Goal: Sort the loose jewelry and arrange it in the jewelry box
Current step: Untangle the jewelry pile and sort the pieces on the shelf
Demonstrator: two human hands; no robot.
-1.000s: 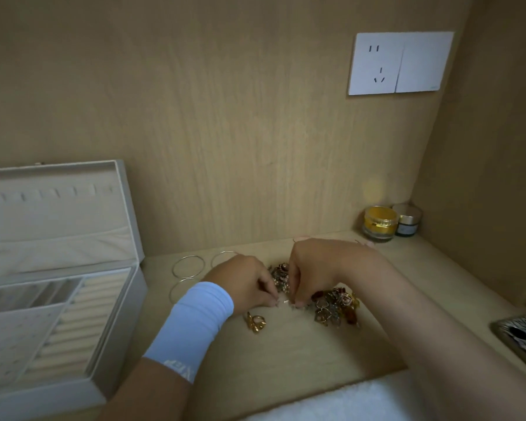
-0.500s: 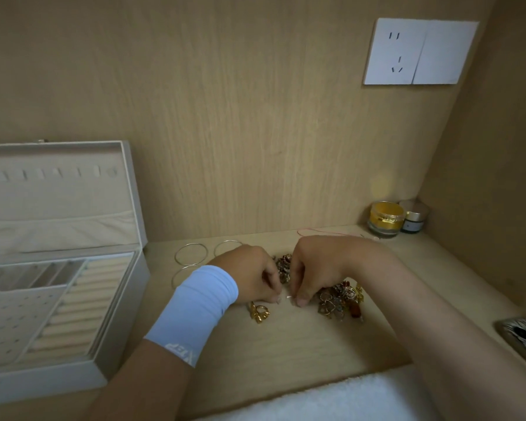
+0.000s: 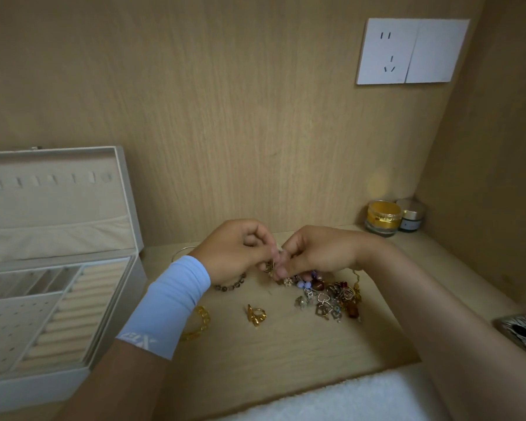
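**Both hands on one small piece, box well off to my left**

The box [image 3: 34, 390] stands open at the far left with its lid up. Just right of it a gold chain [image 3: 201, 318] lies partly under my left forearm. A string of beads [image 3: 234, 283] curves out from beneath my left hand [image 3: 236, 250]. That hand is curled, thumb and forefinger nipped on a thin piece [image 3: 273, 265] that is too small for me to name. The piece is raised off the table and stands roughly upright between my two sets of fingertips. Below it, nearer me, a gold ring [image 3: 255, 314] lies alone. My right hand [image 3: 316, 253] pinches the same piece from the other side, its fingertips close against the left's. The pile [image 3: 334, 296] of loose jewelry lies just under and to the right of that hand. As I judge it, the piece must come free here and then travel left to the box. My left hand is the nearer one, so it should carry it.
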